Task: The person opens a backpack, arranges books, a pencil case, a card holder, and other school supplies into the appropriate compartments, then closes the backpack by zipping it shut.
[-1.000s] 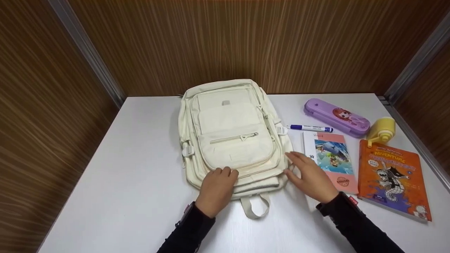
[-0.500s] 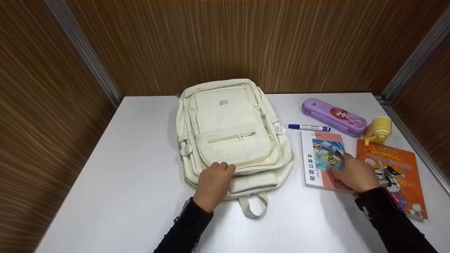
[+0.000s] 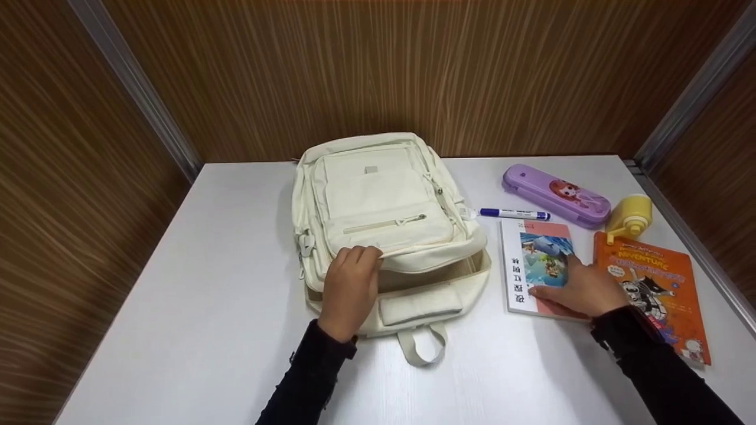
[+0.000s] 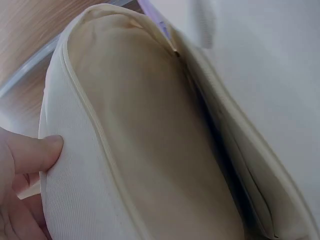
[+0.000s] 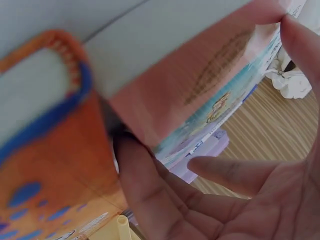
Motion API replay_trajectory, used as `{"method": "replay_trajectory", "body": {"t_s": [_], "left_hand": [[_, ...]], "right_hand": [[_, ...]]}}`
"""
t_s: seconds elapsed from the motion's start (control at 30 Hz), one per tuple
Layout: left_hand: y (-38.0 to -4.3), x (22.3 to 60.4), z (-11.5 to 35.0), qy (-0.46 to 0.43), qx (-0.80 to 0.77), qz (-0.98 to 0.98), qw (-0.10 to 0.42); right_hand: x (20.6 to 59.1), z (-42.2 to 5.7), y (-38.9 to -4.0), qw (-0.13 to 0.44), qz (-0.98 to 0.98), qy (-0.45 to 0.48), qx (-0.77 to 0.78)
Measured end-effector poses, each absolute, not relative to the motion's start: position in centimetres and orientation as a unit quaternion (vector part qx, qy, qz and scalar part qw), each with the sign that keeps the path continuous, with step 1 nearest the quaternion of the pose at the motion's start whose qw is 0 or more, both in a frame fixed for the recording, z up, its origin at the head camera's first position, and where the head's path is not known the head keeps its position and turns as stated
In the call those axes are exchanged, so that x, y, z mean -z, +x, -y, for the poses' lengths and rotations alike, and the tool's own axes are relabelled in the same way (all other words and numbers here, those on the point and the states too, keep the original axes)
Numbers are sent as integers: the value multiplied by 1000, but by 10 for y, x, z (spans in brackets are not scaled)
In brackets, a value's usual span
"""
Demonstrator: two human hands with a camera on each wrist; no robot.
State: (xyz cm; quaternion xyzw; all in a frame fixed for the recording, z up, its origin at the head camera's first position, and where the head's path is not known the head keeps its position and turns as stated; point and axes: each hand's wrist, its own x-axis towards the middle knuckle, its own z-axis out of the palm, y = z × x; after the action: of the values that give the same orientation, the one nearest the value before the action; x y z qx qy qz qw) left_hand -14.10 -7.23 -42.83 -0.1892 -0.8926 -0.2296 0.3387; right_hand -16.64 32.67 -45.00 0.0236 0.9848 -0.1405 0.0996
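Note:
A cream backpack (image 3: 384, 198) lies on the white table with its top handle toward me. My left hand (image 3: 349, 289) grips the front panel's edge and holds it up, so the main compartment gapes. In the left wrist view, the thumb lies on the outside of the panel and the beige lining (image 4: 150, 125) shows inside. Over at the right, my right hand (image 3: 587, 289) grasps a pink-and-white paperback book (image 3: 515, 254). Its thumb presses on the cover, while the fingers (image 5: 142, 185) reach round the book's right edge, beside an orange book (image 3: 673, 283).
A blue-and-white marker (image 3: 515, 214) lies beyond the paperback. Behind it is a purple pencil case (image 3: 558, 198) with a cartoon figure. A yellow bottle-like object (image 3: 632, 215) sits at the orange book's far edge. Wood-grain panels (image 3: 378, 77) enclose the table's back and sides.
My left hand has lifted the backpack's front panel, and the compartment has opened. My right hand has left the backpack's right side, moved right and taken hold of the paperback.

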Motion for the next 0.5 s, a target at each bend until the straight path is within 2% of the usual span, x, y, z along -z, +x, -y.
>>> {"method": "replay_trajectory", "body": {"t_s": [0.17, 0.5], "left_hand": [[-140, 424, 72, -184, 273, 887, 324], [-143, 421, 73, -183, 358, 849, 342]], "right_hand": [[449, -328, -173, 130, -980, 30, 151], [446, -332, -182, 182, -970, 49, 151]]}}
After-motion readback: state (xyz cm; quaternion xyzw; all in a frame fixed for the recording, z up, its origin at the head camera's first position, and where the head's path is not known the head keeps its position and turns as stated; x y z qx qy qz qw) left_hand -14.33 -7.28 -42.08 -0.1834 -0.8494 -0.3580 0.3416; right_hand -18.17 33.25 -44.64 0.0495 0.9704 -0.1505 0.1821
